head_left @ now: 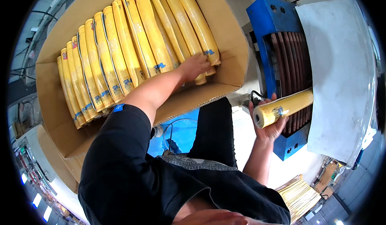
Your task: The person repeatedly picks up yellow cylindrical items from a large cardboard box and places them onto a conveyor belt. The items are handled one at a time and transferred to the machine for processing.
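Head view: right hand [270, 125] grips yellow roll [283, 108].

So counting it up: roughly fourteen yellow wrapped rolls [132, 44] packed in one cardboard box [231, 44], plus one more yellow roll [283, 108] out at the one blue roller machine [267, 19]. One stack of flat yellowish sheets [299, 195] lower right.

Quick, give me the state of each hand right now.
Left hand: open, fingers resting on the yellow wrapped rolls in the brown cardboard box.
Right hand: closed around one yellow wrapped roll at the blue roller machine.
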A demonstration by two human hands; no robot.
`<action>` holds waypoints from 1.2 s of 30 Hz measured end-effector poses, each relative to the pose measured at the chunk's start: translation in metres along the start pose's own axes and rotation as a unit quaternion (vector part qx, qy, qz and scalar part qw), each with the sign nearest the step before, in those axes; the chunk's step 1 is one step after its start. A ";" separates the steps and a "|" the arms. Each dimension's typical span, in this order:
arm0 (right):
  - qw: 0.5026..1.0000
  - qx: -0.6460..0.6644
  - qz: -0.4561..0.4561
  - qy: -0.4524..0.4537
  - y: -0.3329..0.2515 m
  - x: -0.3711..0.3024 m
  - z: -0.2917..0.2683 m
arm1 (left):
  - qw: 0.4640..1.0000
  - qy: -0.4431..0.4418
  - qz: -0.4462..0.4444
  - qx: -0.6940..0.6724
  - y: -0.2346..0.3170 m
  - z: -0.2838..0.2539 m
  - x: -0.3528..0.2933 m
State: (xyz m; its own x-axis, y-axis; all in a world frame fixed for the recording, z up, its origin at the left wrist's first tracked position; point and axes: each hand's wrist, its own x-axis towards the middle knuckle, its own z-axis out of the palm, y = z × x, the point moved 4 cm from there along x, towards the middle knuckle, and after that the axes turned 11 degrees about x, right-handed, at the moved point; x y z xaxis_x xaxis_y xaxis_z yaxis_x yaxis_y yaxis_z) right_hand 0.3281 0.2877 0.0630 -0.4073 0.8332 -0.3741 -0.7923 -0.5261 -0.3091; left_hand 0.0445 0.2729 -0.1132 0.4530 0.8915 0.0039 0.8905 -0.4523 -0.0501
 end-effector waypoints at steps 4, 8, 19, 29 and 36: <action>0.992 -0.118 -0.043 -0.025 0.030 -0.012 0.010 | 0.994 -0.105 -0.011 0.025 0.008 -0.007 0.016; 0.983 -0.183 -0.013 -0.019 0.055 -0.044 0.014 | 0.998 -0.030 0.049 0.039 -0.003 -0.030 0.006; 0.939 -0.304 0.160 0.003 0.115 -0.108 -0.007 | 0.998 -0.006 -0.055 0.001 -0.014 0.003 0.016; 0.914 -0.361 0.161 -0.091 0.148 -0.125 -0.044 | 0.744 -0.063 -0.302 -0.593 -0.021 -0.072 -0.002; 0.908 -0.352 0.184 -0.130 0.173 -0.139 -0.038 | 0.883 -0.017 -0.189 -0.429 0.099 -0.231 -0.013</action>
State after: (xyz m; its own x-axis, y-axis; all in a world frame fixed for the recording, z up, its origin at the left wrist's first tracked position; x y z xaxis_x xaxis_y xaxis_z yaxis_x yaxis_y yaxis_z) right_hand 0.2650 0.0748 0.0285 -0.7514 0.5426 -0.3755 -0.1302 -0.6798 -0.7217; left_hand 0.1365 0.2107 0.1129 0.1281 0.9766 -0.1725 0.6886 0.0375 0.7241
